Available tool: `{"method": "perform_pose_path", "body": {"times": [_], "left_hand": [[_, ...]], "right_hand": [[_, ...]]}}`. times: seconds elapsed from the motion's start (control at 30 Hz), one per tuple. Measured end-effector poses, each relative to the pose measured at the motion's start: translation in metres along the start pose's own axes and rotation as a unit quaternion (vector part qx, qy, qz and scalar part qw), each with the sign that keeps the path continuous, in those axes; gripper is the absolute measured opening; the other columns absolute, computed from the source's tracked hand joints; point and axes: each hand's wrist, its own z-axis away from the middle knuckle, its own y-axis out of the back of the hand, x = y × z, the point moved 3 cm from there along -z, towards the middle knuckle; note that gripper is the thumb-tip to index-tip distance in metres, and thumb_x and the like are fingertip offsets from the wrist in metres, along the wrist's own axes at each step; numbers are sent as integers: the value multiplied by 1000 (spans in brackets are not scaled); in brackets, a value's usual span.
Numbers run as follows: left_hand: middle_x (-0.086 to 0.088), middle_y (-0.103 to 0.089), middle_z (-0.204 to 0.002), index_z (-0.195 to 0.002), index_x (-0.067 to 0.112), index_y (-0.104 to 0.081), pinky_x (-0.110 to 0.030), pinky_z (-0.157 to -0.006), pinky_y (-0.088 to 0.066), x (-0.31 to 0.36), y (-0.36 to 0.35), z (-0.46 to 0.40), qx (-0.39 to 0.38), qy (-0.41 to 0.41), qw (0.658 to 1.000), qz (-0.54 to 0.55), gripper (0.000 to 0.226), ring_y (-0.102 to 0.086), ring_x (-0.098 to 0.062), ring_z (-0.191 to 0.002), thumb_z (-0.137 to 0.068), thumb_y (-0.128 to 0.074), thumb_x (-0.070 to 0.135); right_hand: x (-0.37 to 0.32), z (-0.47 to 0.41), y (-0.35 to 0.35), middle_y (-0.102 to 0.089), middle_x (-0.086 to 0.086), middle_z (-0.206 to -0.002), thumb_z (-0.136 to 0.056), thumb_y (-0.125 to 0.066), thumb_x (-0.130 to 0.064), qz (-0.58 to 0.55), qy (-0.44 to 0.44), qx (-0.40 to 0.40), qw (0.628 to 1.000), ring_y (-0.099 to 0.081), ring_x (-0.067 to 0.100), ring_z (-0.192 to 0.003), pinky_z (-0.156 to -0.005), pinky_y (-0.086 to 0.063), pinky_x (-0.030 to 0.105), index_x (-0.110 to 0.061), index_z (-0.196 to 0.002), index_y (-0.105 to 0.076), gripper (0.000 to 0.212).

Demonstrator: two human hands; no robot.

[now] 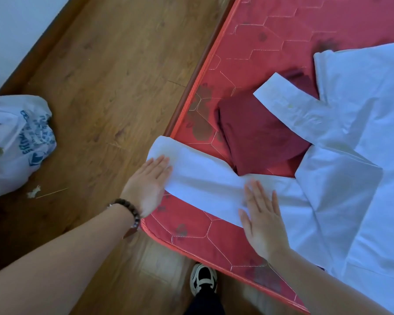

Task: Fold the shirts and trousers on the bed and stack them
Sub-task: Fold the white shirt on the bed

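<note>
A white long-sleeved shirt [350, 169] lies spread on the red quilted mattress [259, 37]. One sleeve stretches left to the mattress edge. My left hand [149, 183] lies flat on that sleeve's cuff end, fingers straight. Further along the same sleeve, my right hand [262, 214] presses flat. The other sleeve lies folded across a dark red folded garment [257, 133], which rests on the mattress just beyond the near sleeve.
The mattress corner sits beside a wooden floor [105, 71]. A white plastic bag with blue print [16, 142] lies on the floor at the left. My shoe [203, 278] stands by the bed's near edge.
</note>
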Motion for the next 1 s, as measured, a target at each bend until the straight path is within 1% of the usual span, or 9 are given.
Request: {"method": "perform_pose_path", "body": {"times": [0.1,0.2,0.37,0.43,0.57,0.63,0.7,0.9,1.0], "left_hand": [[-23,-54,-134,-124,-5,-59,-49,-108,-33,54,-5,-21,19,-16,998,62,56,-53,-38,-124,-81,-31,17],[-19,-50,-140,-131,-3,-53,-46,-110,-31,103,-19,-46,-8,-42,995,94,56,-46,-32,-132,-86,-29,21],[-8,-19,-159,-150,5,-22,-39,-119,-3,129,-39,-64,-51,13,993,103,67,-14,-22,-148,-93,-12,39],[-7,-14,-160,-151,6,-17,-39,-119,3,130,-39,-64,-50,26,994,99,71,-8,-20,-149,-92,-8,44],[-8,-21,-159,-153,12,-9,-39,-121,3,135,-20,-81,-23,57,985,161,74,-12,-19,-148,-89,-5,50],[-13,-19,-158,-154,19,0,-40,-121,1,138,-17,-93,-35,38,987,149,74,-10,-23,-148,-88,-2,52],[-17,-19,-157,-154,17,-4,-38,-121,-2,140,-17,-102,-50,30,989,135,75,-9,-27,-148,-87,0,51],[-18,-6,-159,-153,8,-5,-35,-120,-3,112,-15,-145,-42,35,994,96,58,-4,-27,-148,-102,-30,22],[-19,-7,-159,-153,10,-10,-42,-120,-8,98,-8,-145,-14,61,993,100,62,-8,-30,-148,-99,-38,22]], "right_hand": [[19,-1,3,-25,13,-157,-101,-18,-34,4,-101,61,993,-18,24,-146,-119,-3,46,-5,-147,-27,56],[38,-2,0,-25,15,-156,-96,-27,-33,17,-160,69,984,-20,27,-145,-118,-8,50,-4,-147,-27,60],[44,2,-17,-19,16,-158,-95,-25,-48,57,-156,16,986,-14,27,-147,-117,-6,52,-8,-151,-21,69],[41,2,-14,-19,17,-158,-95,-23,-50,55,-157,20,986,-15,28,-147,-117,-4,51,-7,-151,-22,70],[30,-22,2,-23,15,-157,-97,-21,-45,5,-133,49,990,-18,27,-147,-119,-6,46,-7,-150,-25,66],[24,-39,5,-25,17,-156,-96,-19,-46,-18,-120,40,992,-22,30,-146,-119,-13,47,-8,-149,-29,66],[21,-53,6,-24,19,-156,-94,-15,-46,-13,-108,27,994,-23,32,-145,-118,-14,49,-8,-149,-29,68],[25,-97,16,-1,12,-162,-82,3,-51,-32,-60,-44,997,-3,25,-149,-119,-1,41,-16,-154,-8,81],[26,-97,22,-16,14,-159,-90,-12,-48,-25,-58,0,998,-16,27,-148,-119,-13,47,-8,-152,-20,74]]}}
